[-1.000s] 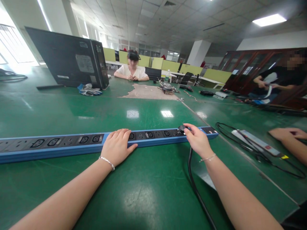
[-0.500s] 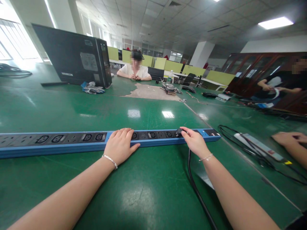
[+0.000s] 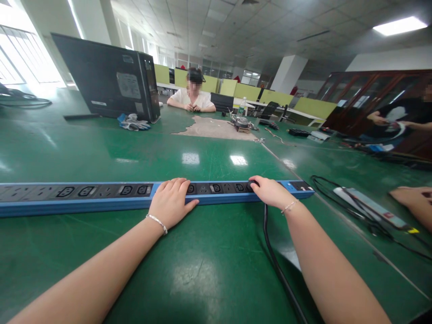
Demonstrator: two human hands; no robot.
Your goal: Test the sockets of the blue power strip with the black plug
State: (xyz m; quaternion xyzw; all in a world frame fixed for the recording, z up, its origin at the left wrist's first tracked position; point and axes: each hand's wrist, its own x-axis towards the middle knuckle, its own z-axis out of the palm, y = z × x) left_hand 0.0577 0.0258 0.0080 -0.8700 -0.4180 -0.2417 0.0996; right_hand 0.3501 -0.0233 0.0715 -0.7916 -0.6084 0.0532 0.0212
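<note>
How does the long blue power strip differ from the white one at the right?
The blue strip is longer than the white strip. The blue strip runs crosswise; the white strip slants. The left hand rests on the blue strip; no hand touches the white strip. Both lie on the green table.

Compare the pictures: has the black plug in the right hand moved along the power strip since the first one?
Yes: judged against the power strip, the black plug has shifted left, towards the left hand.
</note>
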